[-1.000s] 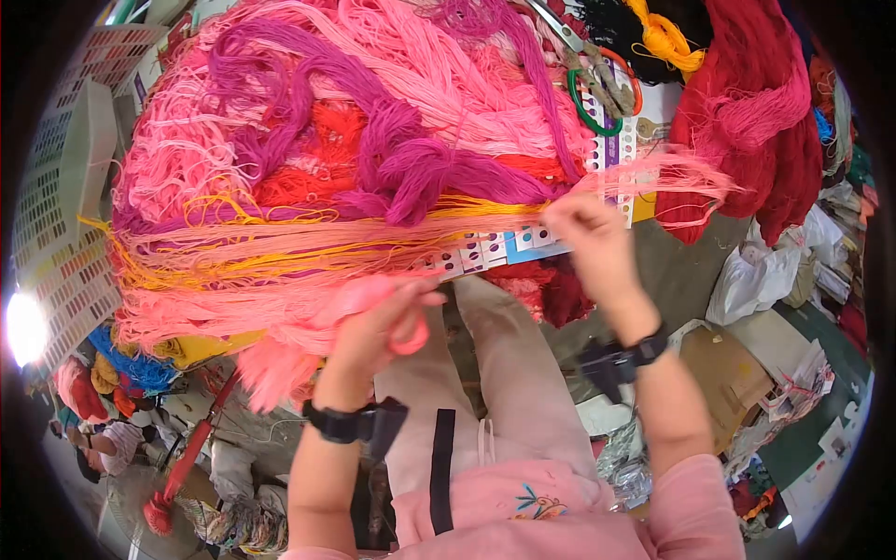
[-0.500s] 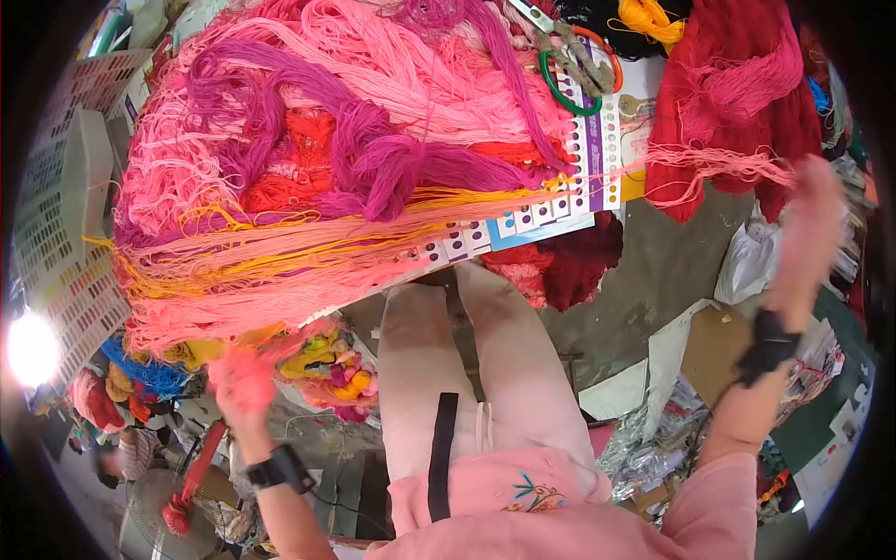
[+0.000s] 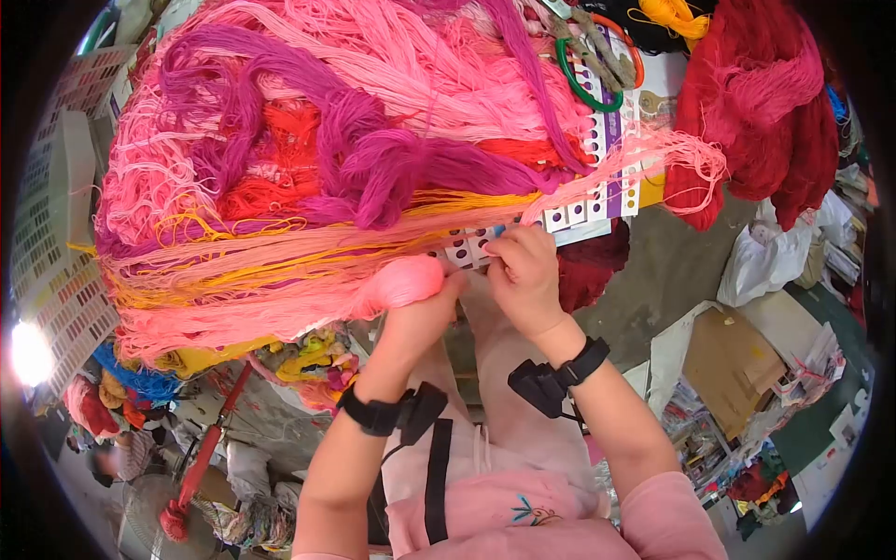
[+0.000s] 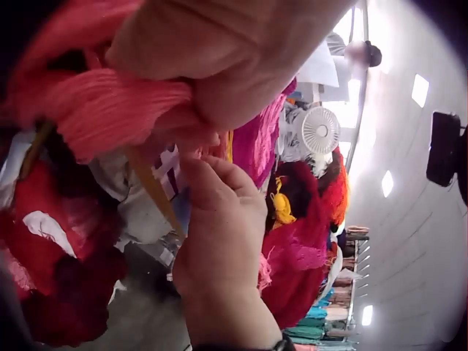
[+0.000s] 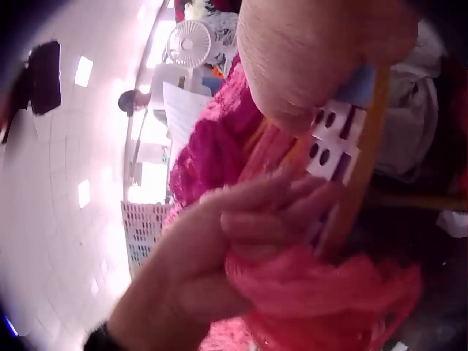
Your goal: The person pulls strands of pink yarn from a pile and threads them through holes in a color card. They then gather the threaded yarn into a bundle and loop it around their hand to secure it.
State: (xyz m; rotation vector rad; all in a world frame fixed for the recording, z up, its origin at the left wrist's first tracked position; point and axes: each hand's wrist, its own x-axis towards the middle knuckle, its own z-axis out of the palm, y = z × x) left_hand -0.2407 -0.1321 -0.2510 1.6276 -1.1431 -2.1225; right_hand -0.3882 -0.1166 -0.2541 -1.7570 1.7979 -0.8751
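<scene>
Pink yarn (image 3: 406, 283) is bunched round my left hand (image 3: 425, 313), whose fingers grip it at the table's front edge. My right hand (image 3: 525, 280) is close beside it, with thumb and fingertips pinching the pink strands (image 3: 616, 177) that trail off to the right. In the left wrist view, the right hand (image 4: 219, 227) has its fingertips drawn together just below the bunched yarn (image 4: 117, 110). Long peach-pink and yellow strands (image 3: 280, 257) lie along the table under both hands. The right wrist view shows the left hand (image 5: 219, 248) with the bundle (image 5: 322, 292) draped from it.
Magenta yarn (image 3: 373, 168) and pink skeins (image 3: 448, 84) are heaped across the table. Punched sample cards (image 3: 569, 215) line the front edge. Green-and-orange-handled scissors (image 3: 593, 79) lie at the back right, by hanging dark red skeins (image 3: 775, 112). A white plastic basket (image 3: 79, 177) stands at left.
Half a second ago my hands were spread wide, the right far out with the strand ends, the left low with the bundle. Now both have come together in front of me.
</scene>
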